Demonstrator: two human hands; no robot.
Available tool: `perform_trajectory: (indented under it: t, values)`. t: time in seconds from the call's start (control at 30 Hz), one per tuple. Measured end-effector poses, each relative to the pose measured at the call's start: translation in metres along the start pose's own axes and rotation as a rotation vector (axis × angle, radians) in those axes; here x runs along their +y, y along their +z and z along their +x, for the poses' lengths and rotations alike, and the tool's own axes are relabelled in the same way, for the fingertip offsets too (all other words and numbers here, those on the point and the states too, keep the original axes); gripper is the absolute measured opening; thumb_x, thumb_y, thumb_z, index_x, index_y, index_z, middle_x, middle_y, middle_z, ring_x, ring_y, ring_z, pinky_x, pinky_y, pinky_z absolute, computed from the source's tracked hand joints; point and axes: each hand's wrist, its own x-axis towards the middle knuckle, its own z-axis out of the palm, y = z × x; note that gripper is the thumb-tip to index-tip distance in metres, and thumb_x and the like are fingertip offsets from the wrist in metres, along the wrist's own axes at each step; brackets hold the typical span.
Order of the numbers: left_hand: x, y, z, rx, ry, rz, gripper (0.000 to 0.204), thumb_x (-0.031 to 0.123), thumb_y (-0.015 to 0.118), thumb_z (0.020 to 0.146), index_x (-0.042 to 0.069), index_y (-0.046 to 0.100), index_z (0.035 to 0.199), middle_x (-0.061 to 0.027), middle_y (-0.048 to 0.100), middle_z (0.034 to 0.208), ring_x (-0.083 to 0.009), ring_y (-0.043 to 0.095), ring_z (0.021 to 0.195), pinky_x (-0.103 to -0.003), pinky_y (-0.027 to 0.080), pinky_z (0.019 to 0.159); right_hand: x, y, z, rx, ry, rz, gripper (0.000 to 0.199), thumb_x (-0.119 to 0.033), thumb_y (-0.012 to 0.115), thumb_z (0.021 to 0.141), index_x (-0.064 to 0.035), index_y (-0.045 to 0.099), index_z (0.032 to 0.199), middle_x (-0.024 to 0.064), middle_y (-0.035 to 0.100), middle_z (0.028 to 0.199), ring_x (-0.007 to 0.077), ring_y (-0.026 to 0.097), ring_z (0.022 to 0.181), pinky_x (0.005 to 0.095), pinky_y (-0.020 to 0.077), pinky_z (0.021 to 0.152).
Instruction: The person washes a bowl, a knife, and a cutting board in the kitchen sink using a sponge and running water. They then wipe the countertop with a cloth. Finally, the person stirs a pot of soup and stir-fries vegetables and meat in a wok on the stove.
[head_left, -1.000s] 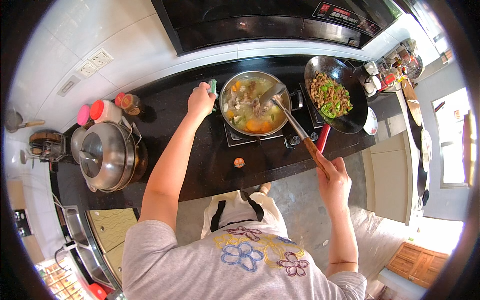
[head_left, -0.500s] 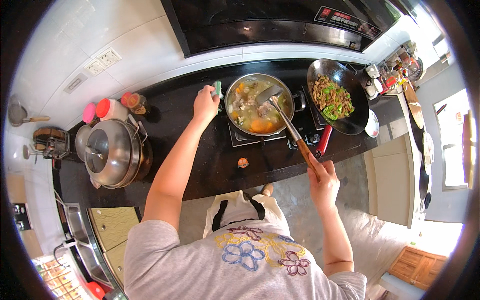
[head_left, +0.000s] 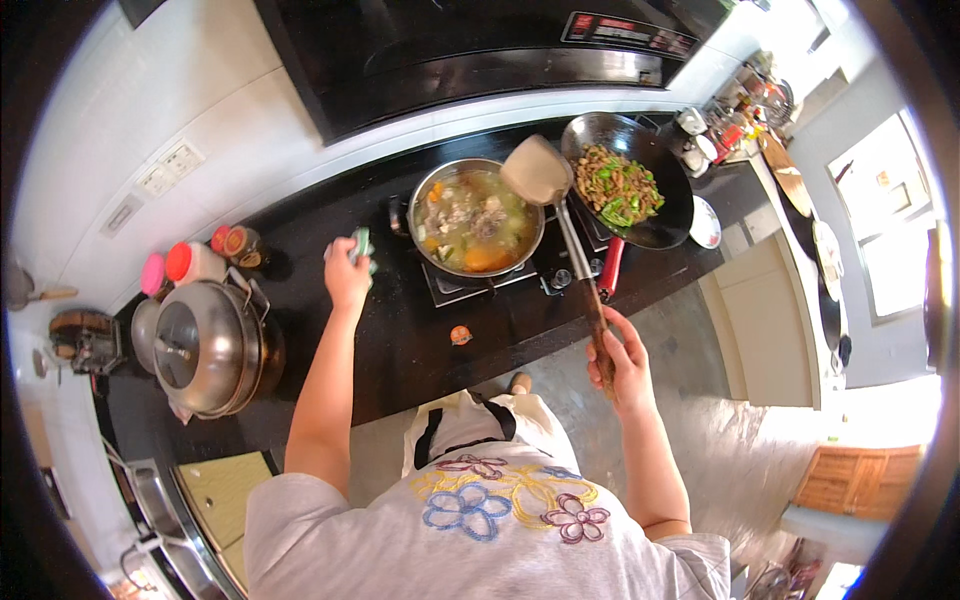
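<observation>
My right hand (head_left: 622, 362) grips the wooden handle of a wok spatula (head_left: 540, 170). Its broad metal blade is raised between the pot and the wok, above the pot's right rim. In my left hand (head_left: 346, 272) is a folded green-and-white cloth (head_left: 362, 243), held over the counter left of the pot and apart from its handle. The steel pot (head_left: 461, 273) stands on a burner, filled with soup (head_left: 470, 215) of meat and orange chunks. Right of it sits a dark wok (head_left: 678, 195) with a red handle (head_left: 612, 268), holding stir-fried meat and green peppers (head_left: 622, 190).
A large lidded steel steamer (head_left: 215, 335) stands at the left of the black counter (head_left: 400, 355), with red-lidded jars (head_left: 195, 263) behind it. A white bowl (head_left: 705, 222) is beside the wok. Bottles crowd the far right corner. The range hood (head_left: 450, 50) overhangs the back.
The spatula has come up out of the soup, its blade now turned above the pot's right rim. My left hand with the cloth has moved left, away from the pot.
</observation>
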Motion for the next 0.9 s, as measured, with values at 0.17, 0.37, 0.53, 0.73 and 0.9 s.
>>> perform_trajectory:
  t: [0.17,0.37,0.53,0.73,0.9]
  values:
    - [-0.017,0.021,-0.061,-0.206,0.028,0.187,0.025,0.004,0.069,0.074,0.007,0.059,0.097,-0.0176,0.059,0.098,-0.0416,0.058,0.093,-0.048,0.048,0.081,-0.022,-0.052,0.007,0.218,-0.164,-0.146,0.043,-0.013,0.059,0.096,-0.0124,0.048,0.138,0.0026,0.059,0.073,0.0093,0.050,0.051,0.0240,0.0361,0.044]
    - [0.037,0.060,-0.121,-0.351,-0.010,0.211,0.023,0.011,0.070,0.079,0.008,0.065,0.101,-0.0155,0.062,0.102,-0.0343,0.060,0.099,-0.044,0.048,0.087,-0.062,-0.150,0.033,0.380,-0.404,-0.990,0.047,-0.003,0.061,0.091,-0.0119,0.055,0.137,-0.0002,0.060,0.075,0.0069,0.050,0.055,0.0238,0.0421,0.051]
    - [0.229,0.102,-0.147,-0.558,-0.121,-0.379,0.020,0.016,0.066,0.091,0.005,0.066,0.107,-0.0125,0.066,0.095,-0.0224,0.067,0.081,-0.032,0.055,0.070,-0.093,-0.203,0.050,0.309,-0.539,-1.246,0.049,-0.004,0.070,0.080,-0.0178,0.063,0.127,0.0157,0.068,0.106,0.0338,0.067,0.095,0.0388,0.0526,0.082]
    - [0.338,0.188,-0.138,-0.511,-0.031,-0.134,0.041,0.035,0.060,0.095,0.006,0.056,0.123,-0.0194,0.062,0.107,-0.0343,0.066,0.092,-0.041,0.053,0.079,-0.123,-0.255,0.053,0.137,-0.483,-1.456,0.048,-0.009,0.067,0.082,-0.0223,0.063,0.128,0.0134,0.061,0.083,0.0329,0.065,0.076,0.0435,0.0528,0.070]
    - [0.358,0.206,-0.142,-0.461,-0.032,-0.010,0.043,0.029,0.067,0.089,0.011,0.049,0.123,-0.0184,0.062,0.104,-0.0390,0.063,0.091,-0.046,0.052,0.075,-0.090,-0.278,0.123,0.101,-0.584,-1.434,0.045,-0.010,0.065,0.085,-0.0214,0.062,0.128,0.0143,0.060,0.082,0.0340,0.064,0.073,0.0452,0.0536,0.064]
